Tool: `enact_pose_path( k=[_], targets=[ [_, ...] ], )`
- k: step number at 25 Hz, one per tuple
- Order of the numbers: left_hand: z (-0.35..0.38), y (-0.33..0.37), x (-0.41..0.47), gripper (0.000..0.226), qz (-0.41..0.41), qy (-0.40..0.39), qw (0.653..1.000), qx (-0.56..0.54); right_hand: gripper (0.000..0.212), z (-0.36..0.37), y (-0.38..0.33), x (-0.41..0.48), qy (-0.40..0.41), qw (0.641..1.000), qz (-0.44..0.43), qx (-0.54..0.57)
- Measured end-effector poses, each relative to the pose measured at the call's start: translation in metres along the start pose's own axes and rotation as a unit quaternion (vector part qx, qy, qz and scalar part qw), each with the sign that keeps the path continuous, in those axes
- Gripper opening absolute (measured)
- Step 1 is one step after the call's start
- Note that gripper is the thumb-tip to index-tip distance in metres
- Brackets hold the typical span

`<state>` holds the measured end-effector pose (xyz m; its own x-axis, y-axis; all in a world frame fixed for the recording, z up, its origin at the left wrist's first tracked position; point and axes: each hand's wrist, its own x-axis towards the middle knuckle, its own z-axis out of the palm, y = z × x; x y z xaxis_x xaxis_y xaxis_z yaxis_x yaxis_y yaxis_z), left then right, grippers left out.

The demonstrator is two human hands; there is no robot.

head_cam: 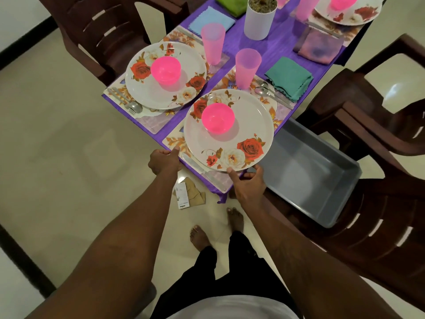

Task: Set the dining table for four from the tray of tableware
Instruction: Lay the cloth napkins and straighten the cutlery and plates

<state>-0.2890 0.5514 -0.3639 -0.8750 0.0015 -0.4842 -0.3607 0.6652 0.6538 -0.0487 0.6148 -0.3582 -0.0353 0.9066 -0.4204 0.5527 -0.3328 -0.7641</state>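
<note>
The floor [57, 146] is glossy cream tile, crossed by a dark band [25, 256] at the left. Dark brown slatted chairs stand around the surface [264, 44], which is draped in purple cloth: one at the far left [103, 26], two on the right [368, 125] [368, 238]. Soft glare [400, 90] shines off the tiles. Scraps of paper [190, 195] lie under the near edge.

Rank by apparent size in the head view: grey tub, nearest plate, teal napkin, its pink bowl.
1. grey tub
2. nearest plate
3. teal napkin
4. pink bowl
Tub and plate look close, so that order is unsure.
</note>
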Motion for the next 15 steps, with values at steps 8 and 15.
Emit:
enact_pose_path(
  k=[8, 15],
  targets=[
    [0.004, 0.002, 0.001, 0.036, 0.028, 0.027, 0.999, 0.036, 0.077, 0.009, 0.003, -0.007, -0.025, 0.993, 0.090, 0.076],
    [0.002, 0.005, -0.012, 0.042, 0.059, 0.036, 0.995, 0.072, 0.070, 0.003, 0.004, -0.008, -0.048, 0.990, 0.089, 0.097]
  ],
)
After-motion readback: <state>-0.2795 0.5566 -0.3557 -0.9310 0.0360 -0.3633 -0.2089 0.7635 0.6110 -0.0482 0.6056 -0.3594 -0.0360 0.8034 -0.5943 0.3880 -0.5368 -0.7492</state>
